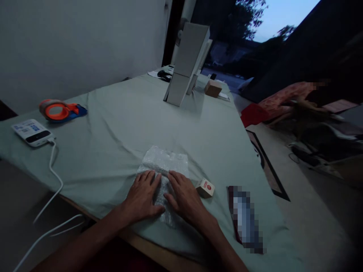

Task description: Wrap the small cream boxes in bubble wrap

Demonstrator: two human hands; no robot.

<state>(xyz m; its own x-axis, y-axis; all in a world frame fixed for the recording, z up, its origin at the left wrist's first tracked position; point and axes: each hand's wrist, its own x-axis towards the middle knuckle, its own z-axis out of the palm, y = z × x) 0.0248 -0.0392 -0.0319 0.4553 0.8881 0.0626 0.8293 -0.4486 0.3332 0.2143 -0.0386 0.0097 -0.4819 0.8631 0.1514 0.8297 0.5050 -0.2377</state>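
A sheet of clear bubble wrap (167, 156) lies on the cloth near the table's front edge, with a fold or ridge running across it. My left hand (144, 194) rests on its left part, palm down, fingers stretched forward and thumb pointing inward. On the right part lies my right hand (183, 194), also flat with its fingers extended. Just right of that hand sits a small cardboard box (205, 188) with a red print on its side. Whether anything lies under the wrap is hidden by my hands.
An orange and blue tape dispenser (61, 110) and a white device (33, 132) with a cable lie at left. Tall white boxes (185, 64) stand farther back, near a brown carton (213, 88). A blurred-out dark-edged item (245, 219) lies at right. Another person (289, 100) is beyond the table.
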